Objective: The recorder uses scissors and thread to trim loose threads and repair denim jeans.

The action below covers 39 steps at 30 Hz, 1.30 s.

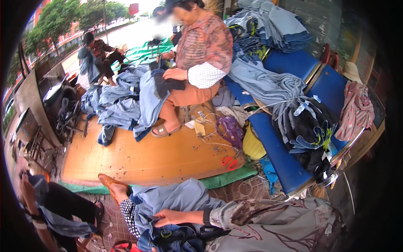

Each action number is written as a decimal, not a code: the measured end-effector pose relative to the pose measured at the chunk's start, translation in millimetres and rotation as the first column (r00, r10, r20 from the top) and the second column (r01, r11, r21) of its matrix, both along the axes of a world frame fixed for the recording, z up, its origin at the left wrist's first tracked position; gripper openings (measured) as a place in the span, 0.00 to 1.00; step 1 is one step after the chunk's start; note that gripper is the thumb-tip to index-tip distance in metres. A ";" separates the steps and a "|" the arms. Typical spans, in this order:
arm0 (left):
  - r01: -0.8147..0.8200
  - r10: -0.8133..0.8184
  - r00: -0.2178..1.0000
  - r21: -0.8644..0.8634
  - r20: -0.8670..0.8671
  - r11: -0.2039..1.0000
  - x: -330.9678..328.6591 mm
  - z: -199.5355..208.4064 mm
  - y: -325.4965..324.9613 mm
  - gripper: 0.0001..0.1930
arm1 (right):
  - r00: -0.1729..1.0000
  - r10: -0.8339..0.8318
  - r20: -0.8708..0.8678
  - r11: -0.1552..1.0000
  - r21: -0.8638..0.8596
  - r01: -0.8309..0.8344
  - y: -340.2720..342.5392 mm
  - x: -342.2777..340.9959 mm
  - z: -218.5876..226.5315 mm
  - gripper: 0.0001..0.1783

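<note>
While the left hand (168, 217) lies flat, fingers loosely extended, on blue garment (176, 199), right hand unseen

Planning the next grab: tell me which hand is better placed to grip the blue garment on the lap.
Right, probably: the right hand rests on the blue garment, while no left hand shows.

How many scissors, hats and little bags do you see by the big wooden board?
scissors: 1
hat: 1
bags: 2, the purple bag and the yellow bag
total: 4
</note>
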<state>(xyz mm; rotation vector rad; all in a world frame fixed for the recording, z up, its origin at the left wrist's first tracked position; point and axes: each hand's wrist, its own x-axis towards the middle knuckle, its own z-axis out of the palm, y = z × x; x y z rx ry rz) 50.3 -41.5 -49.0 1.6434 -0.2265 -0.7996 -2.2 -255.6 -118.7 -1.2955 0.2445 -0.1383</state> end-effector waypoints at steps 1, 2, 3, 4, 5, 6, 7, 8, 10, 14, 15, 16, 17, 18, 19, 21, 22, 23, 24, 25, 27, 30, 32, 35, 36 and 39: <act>-0.011 0.011 1.000 0.009 -0.021 1.000 4.6 -5.3 -3.3 0.18 | 0.999 0.005 -0.038 1.000 0.000 -0.005 -3.3 -0.2 -6.2 0.16; -0.053 0.049 0.989 -0.025 -0.138 0.998 4.8 -5.9 -2.1 0.20 | 0.999 0.018 -0.030 1.000 0.012 -0.017 -1.9 -0.3 -2.8 0.16; -0.074 0.071 0.990 -0.019 -0.126 0.997 4.6 -6.1 0.8 0.20 | 0.999 0.027 -0.023 0.999 0.024 -0.027 0.0 -0.2 0.2 0.16; -0.095 0.087 0.985 -0.047 -0.151 0.994 4.3 -6.5 3.0 0.21 | 0.999 0.031 0.005 0.997 0.065 -0.032 2.8 0.5 2.9 0.15; -0.108 0.092 0.977 -0.076 -0.192 0.991 4.8 -9.9 3.9 0.21 | 0.999 0.041 0.002 0.997 0.070 -0.041 3.8 0.3 4.0 0.15; -0.117 0.110 0.986 -0.047 -0.126 0.992 4.2 -14.1 7.1 0.21 | 0.999 0.035 -0.003 0.997 0.066 -0.035 4.4 0.0 5.5 0.15; -0.124 0.118 0.985 -0.043 -0.128 0.991 5.9 -17.8 8.8 0.21 | 1.000 0.028 -0.007 0.998 0.061 -0.028 5.0 -0.1 7.2 0.15; -0.101 0.091 0.983 -0.056 -0.158 0.993 9.4 -21.5 10.0 0.21 | 1.000 0.008 0.000 0.996 0.085 -0.008 6.9 0.2 10.0 0.14; -0.083 0.069 0.980 -0.065 -0.188 0.994 10.4 -27.0 11.6 0.22 | 1.000 0.019 -0.020 0.997 0.075 -0.017 4.8 -0.2 10.5 0.14; -0.095 0.088 0.992 -0.075 -0.094 0.993 10.0 -37.5 12.3 0.22 | 0.999 0.020 -0.039 0.997 0.069 -0.017 4.9 1.1 1.6 0.13; -0.112 0.099 0.986 -0.089 -0.138 0.990 11.4 -39.9 12.7 0.22 | 0.999 0.011 -0.039 0.997 0.083 -0.008 5.0 1.1 2.4 0.13; -0.119 0.107 0.985 -0.083 -0.138 0.989 11.8 -41.0 13.8 0.22 | 0.999 0.005 -0.038 0.996 0.090 -0.001 5.7 0.3 3.4 0.12; -0.118 0.105 0.983 -0.080 -0.150 0.990 12.1 -39.4 12.5 0.21 | 0.999 0.012 -0.040 0.995 0.095 -0.008 5.6 -0.2 5.4 0.12; -0.117 0.103 0.981 -0.077 -0.163 0.990 12.4 -37.8 11.2 0.21 | 0.999 0.009 -0.043 0.995 0.096 -0.005 5.7 -0.7 6.9 0.12; -0.116 0.102 0.979 -0.074 -0.176 0.990 12.8 -37.5 11.1 0.21 | 0.999 0.006 -0.047 0.995 0.098 -0.001 5.5 -1.4 8.8 0.12; -0.106 0.092 0.980 -0.075 -0.174 0.991 13.4 -43.4 14.6 0.21 | 0.999 0.021 -0.043 0.994 0.103 -0.016 4.7 -2.2 14.1 0.13; -0.058 0.056 0.998 -0.069 -0.026 0.996 12.3 -48.8 17.1 0.21 | 0.999 0.016 -0.033 0.994 0.108 -0.012 5.0 -2.4 15.1 0.13; -0.007 0.013 0.993 -0.056 0.121 0.998 11.2 -51.4 19.7 0.22 | 1.000 0.008 -0.023 0.994 0.112 -0.005 6.1 -2.8 15.1 0.13; -0.118 0.108 0.986 -0.076 -0.128 0.990 10.8 -35.8 11.2 0.22 | 1.000 0.007 -0.019 0.991 0.133 -0.005 7.0 -1.8 12.1 0.12; -0.128 0.119 0.985 -0.070 -0.128 0.989 11.2 -30.7 7.9 0.22 | 1.000 0.017 -0.020 0.990 0.140 -0.015 7.8 -1.2 9.8 0.12; -0.118 0.117 0.981 0.001 -0.157 0.993 12.5 -25.5 5.7 0.22 | 0.999 0.018 -0.031 0.997 0.080 -0.015 5.3 -1.5 10.3 0.11; -0.141 0.140 0.987 -0.007 -0.082 0.990 10.2 -32.3 9.9 0.20 | 1.000 0.012 -0.022 0.992 0.122 -0.009 6.5 -0.5 11.7 0.12; -0.171 0.170 0.985 -0.093 -0.016 0.981 9.8 -45.3 10.8 0.15 | 1.000 -0.001 -0.008 0.988 0.155 0.002 6.5 0.0 13.0 0.12; -0.160 0.120 0.971 -0.190 -0.209 0.969 25.8 -77.1 12.9 0.07 | 1.000 0.009 -0.021 0.991 0.136 -0.006 3.5 -4.2 22.4 0.12; -0.187 0.139 0.967 -0.223 -0.215 0.957 23.3 -76.5 11.8 0.07 | 1.000 0.005 -0.023 0.992 0.123 -0.002 2.9 -3.9 20.3 0.12; -0.267 0.217 0.947 -0.203 -0.237 0.942 15.8 -47.4 -0.1 0.07 | 0.999 0.019 -0.030 0.988 0.156 -0.014 5.0 1.1 12.6 0.12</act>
